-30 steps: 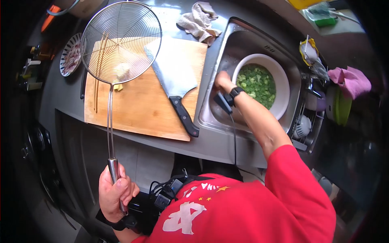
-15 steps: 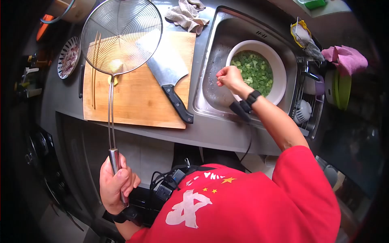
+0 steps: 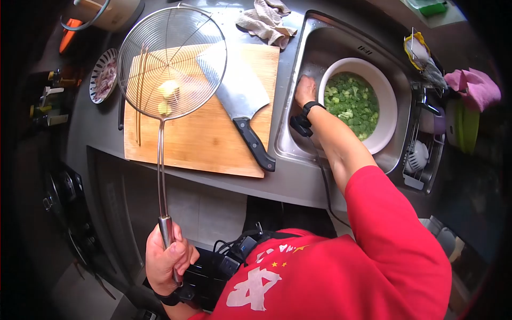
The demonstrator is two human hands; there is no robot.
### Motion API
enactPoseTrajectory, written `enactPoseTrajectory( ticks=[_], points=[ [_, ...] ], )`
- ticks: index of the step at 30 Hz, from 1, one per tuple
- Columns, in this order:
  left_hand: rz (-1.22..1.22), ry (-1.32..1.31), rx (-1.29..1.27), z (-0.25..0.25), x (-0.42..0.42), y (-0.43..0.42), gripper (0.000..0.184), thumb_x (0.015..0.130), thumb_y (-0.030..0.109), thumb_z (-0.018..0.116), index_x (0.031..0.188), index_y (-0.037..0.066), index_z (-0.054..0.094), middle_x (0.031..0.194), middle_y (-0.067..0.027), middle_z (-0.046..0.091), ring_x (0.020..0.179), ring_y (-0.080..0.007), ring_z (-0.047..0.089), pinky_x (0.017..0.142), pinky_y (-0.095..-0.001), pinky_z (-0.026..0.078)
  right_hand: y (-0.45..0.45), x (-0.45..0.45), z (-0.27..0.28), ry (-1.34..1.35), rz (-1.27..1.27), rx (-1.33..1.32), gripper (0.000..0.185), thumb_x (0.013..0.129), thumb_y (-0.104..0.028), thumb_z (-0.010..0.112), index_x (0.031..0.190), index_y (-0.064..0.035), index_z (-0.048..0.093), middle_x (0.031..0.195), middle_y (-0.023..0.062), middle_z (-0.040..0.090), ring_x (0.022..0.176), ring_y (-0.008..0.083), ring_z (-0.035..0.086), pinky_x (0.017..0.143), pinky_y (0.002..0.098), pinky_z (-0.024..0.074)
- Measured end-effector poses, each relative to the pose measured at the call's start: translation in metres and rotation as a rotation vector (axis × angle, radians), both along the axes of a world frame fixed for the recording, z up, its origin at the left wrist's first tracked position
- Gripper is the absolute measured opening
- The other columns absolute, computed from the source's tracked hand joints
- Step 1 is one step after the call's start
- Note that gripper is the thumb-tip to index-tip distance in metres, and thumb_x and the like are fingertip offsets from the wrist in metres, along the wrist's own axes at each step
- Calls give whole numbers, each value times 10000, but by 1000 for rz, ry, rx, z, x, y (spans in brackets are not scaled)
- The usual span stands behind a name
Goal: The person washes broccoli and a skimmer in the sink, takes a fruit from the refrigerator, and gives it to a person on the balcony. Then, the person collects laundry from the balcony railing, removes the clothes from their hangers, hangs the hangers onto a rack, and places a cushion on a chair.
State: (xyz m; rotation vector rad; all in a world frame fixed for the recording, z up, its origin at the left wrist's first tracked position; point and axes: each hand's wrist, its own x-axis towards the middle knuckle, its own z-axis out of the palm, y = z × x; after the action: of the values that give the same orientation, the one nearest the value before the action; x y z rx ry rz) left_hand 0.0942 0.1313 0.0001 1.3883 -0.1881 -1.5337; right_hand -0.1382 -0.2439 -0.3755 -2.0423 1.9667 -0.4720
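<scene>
Gripping the wire strainer (image 3: 172, 60) by its steel handle (image 3: 166, 228), the left hand (image 3: 168, 257) holds it over the wooden cutting board (image 3: 213, 152); I judge it light but stiff, best held there. The right hand (image 3: 306, 90) reaches into the sink (image 3: 320, 37) beside the bowl of broccoli (image 3: 388, 104), though remotely I cannot tell whether it grasps anything

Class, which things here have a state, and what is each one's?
Strainer: held above the cutting board
Left hand: closed around the strainer's handle
Right hand: in the sink, grip unclear
Bowl: upright, holding broccoli
Cleaver: lying flat, unheld
Chopsticks: lying on the board
Gray cloth: crumpled
Pink cloth: draped
</scene>
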Motion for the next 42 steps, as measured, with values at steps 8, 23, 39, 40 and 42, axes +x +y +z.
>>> enactPoseTrajectory(
  ticks=[8,23,39,40,42],
  points=[
    [55,36,-11,-2,7,-4,264,855,136,684,926,56,443,495,18,408,340,-68,352,449,-264,384,0,-1,11,-24,-32,198,158,763,48,566,850,25,697,929,285,655,890,421,659,802,468,536],
    [-2,19,-24,-11,8,-16,283,847,186,688,915,66,441,448,33,378,308,-65,333,424,-252,364,58,-11,43,-502,-406,438,211,822,-49,564,984,10,686,914,208,690,897,304,669,781,370,508],
    [-23,72,-49,-13,11,-21,261,865,132,679,938,59,440,504,19,417,346,-67,366,455,-265,381,41,-5,-51,-743,-459,255,189,862,-166,593,817,12,639,708,90,619,654,199,592,583,368,446],
    [-23,71,-49,-12,11,-22,261,865,132,679,938,59,440,504,19,417,346,-67,366,455,-265,381,42,-8,-50,-743,-459,255,189,862,-166,593,817,12,639,708,90,619,654,199,592,583,368,446],
    [-32,59,-30,-11,10,-24,265,862,139,682,935,62,439,499,21,411,344,-67,362,456,-264,378,53,-2,27,-481,-144,678,208,930,-145,494,1027,7,597,886,179,637,718,311,644,601,420,520]
  ],
)
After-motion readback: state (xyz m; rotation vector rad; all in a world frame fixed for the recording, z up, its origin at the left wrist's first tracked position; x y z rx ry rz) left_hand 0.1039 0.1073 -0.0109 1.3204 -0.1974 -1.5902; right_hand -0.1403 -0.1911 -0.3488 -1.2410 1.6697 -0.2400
